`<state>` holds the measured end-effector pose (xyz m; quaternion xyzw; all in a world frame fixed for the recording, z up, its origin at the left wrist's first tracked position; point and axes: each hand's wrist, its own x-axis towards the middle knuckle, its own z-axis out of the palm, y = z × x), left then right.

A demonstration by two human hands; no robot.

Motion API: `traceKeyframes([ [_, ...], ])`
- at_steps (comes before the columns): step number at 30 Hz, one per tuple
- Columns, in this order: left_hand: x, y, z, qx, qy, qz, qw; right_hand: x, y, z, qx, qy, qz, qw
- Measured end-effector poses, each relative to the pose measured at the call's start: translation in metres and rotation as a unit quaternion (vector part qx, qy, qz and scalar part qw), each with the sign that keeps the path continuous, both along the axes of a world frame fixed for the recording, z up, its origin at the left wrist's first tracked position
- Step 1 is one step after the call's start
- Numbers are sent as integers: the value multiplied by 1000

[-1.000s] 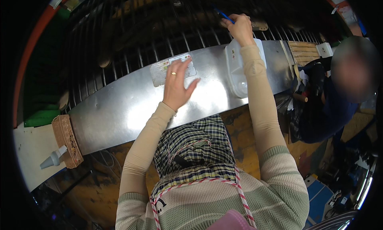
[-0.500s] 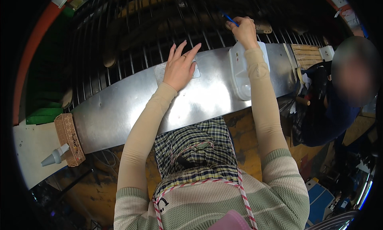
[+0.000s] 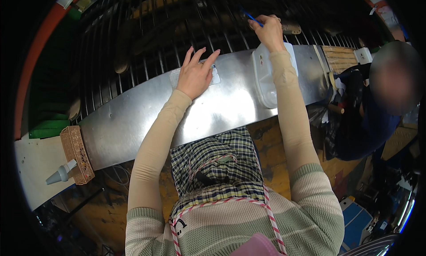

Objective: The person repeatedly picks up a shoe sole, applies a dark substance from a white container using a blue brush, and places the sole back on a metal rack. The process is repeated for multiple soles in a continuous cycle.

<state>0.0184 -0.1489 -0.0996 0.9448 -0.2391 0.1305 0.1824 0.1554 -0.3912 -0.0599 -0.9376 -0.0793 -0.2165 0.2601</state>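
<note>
My left hand (image 3: pixel 195 76) rests palm down near the far edge of the metal counter (image 3: pixel 133 118), its fingers spread toward the dark bars. Under and beside it lies a small flat, pale sheet or packet (image 3: pixel 214 76), mostly covered by the hand. My right hand (image 3: pixel 270 33) is closed in a pinch round a thin blue tool (image 3: pixel 251 17), pen-like in shape. Its tip points away and left over the bars, and its exact kind is not clear. Below my right wrist, a white plastic container (image 3: pixel 264 80) stands on the counter, partly hidden by the forearm.
Dark metal bars (image 3: pixel 146 61) run beyond the counter, with a brown strip-like piece (image 3: pixel 291 29) past my right hand. At the left end hangs a woven basket (image 3: pixel 77 156) beside a grey nozzle-shaped object (image 3: pixel 60 175). Another person (image 3: pixel 372 118) sits close on the right.
My left hand has shifted slightly left, showing more of the pale sheet's right side. My right hand and the blue tool have moved a little left and farther away.
</note>
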Motion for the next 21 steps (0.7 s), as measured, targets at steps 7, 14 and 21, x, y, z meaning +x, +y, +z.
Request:
traceKeyframes([
  [7,-7,7,-6,-93,-25,18,995,-23,17,20,44,-157,18,986],
  [14,-15,10,-19,-180,31,127,975,-104,59,16,-88,-46,77,992],
  [21,-8,8,-24,-235,37,191,952,-125,67,-16,-75,29,70,994],
])
